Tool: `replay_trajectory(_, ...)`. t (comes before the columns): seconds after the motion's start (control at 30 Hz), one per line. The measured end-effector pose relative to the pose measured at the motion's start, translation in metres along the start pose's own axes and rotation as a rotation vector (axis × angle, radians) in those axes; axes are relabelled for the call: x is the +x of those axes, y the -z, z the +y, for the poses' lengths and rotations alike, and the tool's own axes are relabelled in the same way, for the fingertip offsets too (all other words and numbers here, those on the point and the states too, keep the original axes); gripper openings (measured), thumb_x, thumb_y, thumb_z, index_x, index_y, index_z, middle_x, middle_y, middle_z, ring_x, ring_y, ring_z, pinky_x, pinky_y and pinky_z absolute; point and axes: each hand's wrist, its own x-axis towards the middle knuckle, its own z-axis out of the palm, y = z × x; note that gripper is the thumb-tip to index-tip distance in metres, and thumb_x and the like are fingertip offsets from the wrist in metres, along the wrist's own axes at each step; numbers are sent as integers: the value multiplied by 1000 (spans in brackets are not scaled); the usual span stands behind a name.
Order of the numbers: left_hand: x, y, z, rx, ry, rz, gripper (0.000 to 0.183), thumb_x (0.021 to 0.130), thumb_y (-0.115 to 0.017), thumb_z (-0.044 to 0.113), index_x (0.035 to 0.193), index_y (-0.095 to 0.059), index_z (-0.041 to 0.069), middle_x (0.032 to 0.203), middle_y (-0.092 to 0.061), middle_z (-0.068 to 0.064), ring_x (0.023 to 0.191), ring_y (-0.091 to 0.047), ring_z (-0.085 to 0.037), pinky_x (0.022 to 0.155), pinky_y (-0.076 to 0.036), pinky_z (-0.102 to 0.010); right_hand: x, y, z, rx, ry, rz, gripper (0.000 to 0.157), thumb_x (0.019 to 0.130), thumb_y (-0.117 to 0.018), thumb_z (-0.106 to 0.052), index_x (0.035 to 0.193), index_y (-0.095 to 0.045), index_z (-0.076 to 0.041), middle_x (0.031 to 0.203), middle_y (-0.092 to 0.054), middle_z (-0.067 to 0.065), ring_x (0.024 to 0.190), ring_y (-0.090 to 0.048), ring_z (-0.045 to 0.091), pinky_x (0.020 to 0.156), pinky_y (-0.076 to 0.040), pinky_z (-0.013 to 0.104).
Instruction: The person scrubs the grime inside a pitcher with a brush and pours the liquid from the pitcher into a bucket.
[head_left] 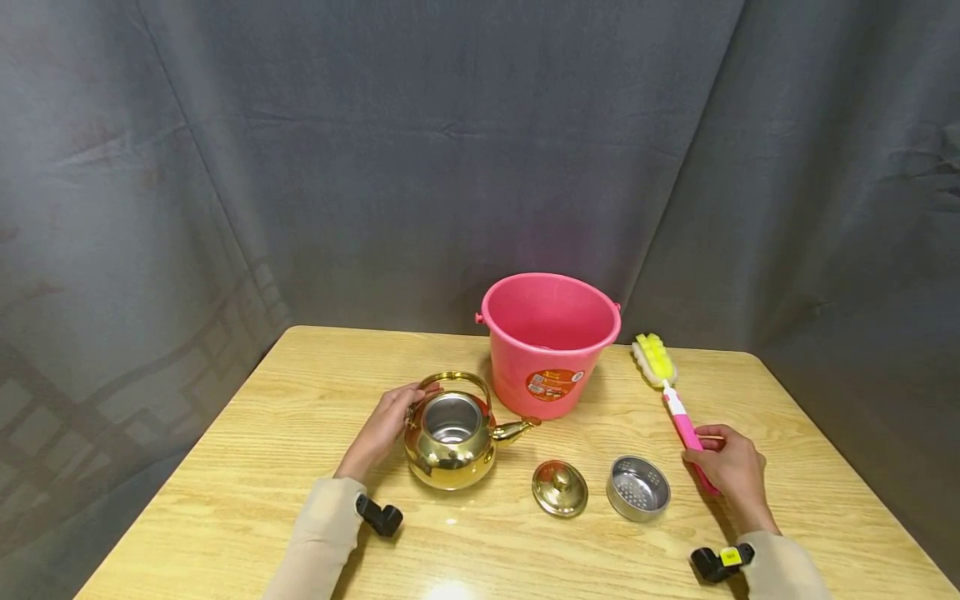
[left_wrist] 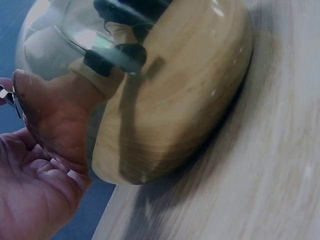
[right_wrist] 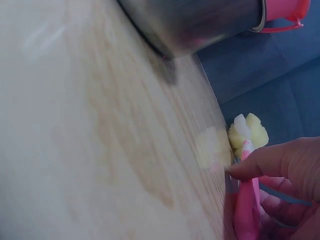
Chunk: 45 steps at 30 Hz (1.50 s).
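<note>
A shiny gold kettle [head_left: 450, 462] stands lidless on the table, its arched handle upright and its spout pointing right. My left hand [head_left: 386, 425] holds it at the left side, with fingers round the body near the handle's base; in the left wrist view the polished kettle wall [left_wrist: 175, 100] mirrors the palm [left_wrist: 40, 195]. On the right, my right hand [head_left: 731, 467] pinches the pink handle of a cleaning brush [head_left: 686, 429] between thumb and fingers. Its yellow and white sponge head [head_left: 656, 360] points to the back. The right wrist view shows the thumb [right_wrist: 255, 162] against the handle [right_wrist: 246, 210].
A pink bucket [head_left: 517, 375] stands behind the kettle's spout. The gold lid [head_left: 560, 500] lies knob up in front, beside a round metal strainer [head_left: 630, 502] with a perforated bottom. Dark grey curtains [head_left: 450, 167] hang behind the wooden table [head_left: 465, 567].
</note>
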Motion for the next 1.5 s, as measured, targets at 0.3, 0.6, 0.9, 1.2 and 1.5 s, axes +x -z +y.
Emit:
replay_trajectory(0.3, -1, 1, -1, -1, 5, 11, 44, 99, -39, 16, 130, -53, -12, 134, -53, -23, 128, -42, -35, 107, -26, -56, -1, -2, -2, 50, -65, 26, 42, 76, -74, -6, 114, -62, 5, 102, -66, 26, 89, -57, 34, 63, -37, 33)
replay_trajectory(0.6, -1, 1, 0, 5, -3, -8, 45, 99, -37, 14, 132, -49, -13, 135, -53, -23, 133, -38, -36, 111, -21, -55, -1, -3, -1, 92, -106, 43, 39, 81, -72, -7, 117, -62, 5, 110, -61, 30, 100, -51, 39, 71, -36, 37)
replay_trajectory(0.9, 0, 2, 0, 11, -6, -26, 45, 100, -35, 15, 133, -48, -13, 137, -51, -23, 134, -36, -37, 111, -19, -56, 3, -6, 2, 113, -119, 99, 37, 83, -70, -11, 116, -64, 5, 110, -62, 29, 101, -49, 38, 75, -33, 42)
replay_trajectory(1.2, -1, 1, 1, 5, -8, -28, 44, 100, -36, 15, 131, -49, -13, 137, -50, -23, 134, -36, -37, 111, -19, -54, 4, -7, 4, 111, -115, 177, 35, 77, -75, -11, 108, -68, 5, 89, -68, 21, 90, -52, 31, 74, -31, 42)
replay_trajectory(1.5, 0, 2, 0, 10, -5, -20, 45, 100, -37, 17, 131, -50, -13, 137, -51, -23, 132, -38, -37, 110, -23, -54, 7, -7, 1, 121, -115, 176, 36, 85, -71, -18, 111, -67, 5, 110, -63, 28, 103, -48, 38, 79, -28, 48)
